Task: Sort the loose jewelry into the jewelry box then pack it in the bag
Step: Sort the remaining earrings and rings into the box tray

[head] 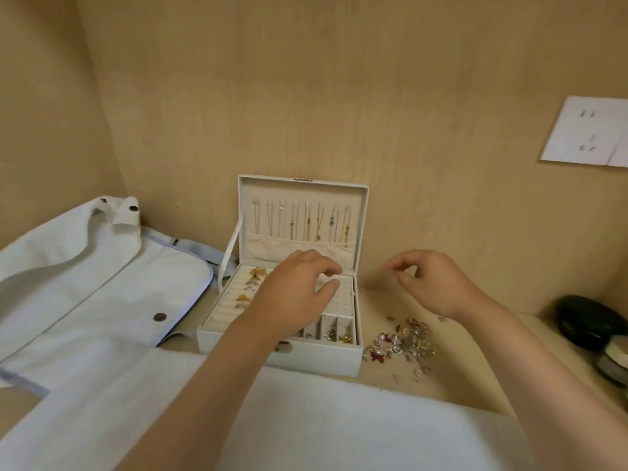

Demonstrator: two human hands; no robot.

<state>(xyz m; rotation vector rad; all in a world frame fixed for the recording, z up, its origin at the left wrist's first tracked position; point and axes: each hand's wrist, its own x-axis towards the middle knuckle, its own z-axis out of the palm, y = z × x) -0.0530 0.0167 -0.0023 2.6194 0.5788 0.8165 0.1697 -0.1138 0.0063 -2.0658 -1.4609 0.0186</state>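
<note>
Head view: my left hand (295,294) hangs over the open tray of the white rectangular leatherette jewelry box (282,356). Its fingers are curled down and the thumb lies just under them, above the white perforated earring panel (344,297). I cannot tell whether anything small sits between them. My right hand (431,283) hovers to the right of the box, above the light wooden tabletop (458,385). Its thumb and forefinger are drawn close together, but the tips are blurred, so I cannot tell if they pinch a piece.

Below and just right of that hand, the heap of loose jewelry (401,341) in gold, silver and dark red lies on the wood, close beside the box's right wall. A few stray bits are scattered nearer to me.

Inside the box, several gold and silver rings (251,283) sit in the cream ring rolls on the left. Small gold pieces (339,336) fill the front right compartments. The upright lid (302,188) leans toward the wooden back wall, with a row of thin chain necklaces (306,219) hanging in it above a cream pocket.

The pale blue-white fabric bag (85,283) with dark snap buttons lies left of the box. A white cloth (339,419) covers the near edge. Far right sit a black oval case (591,321) and a round compact (615,362). A white wall socket (588,130) is mounted upper right.
</note>
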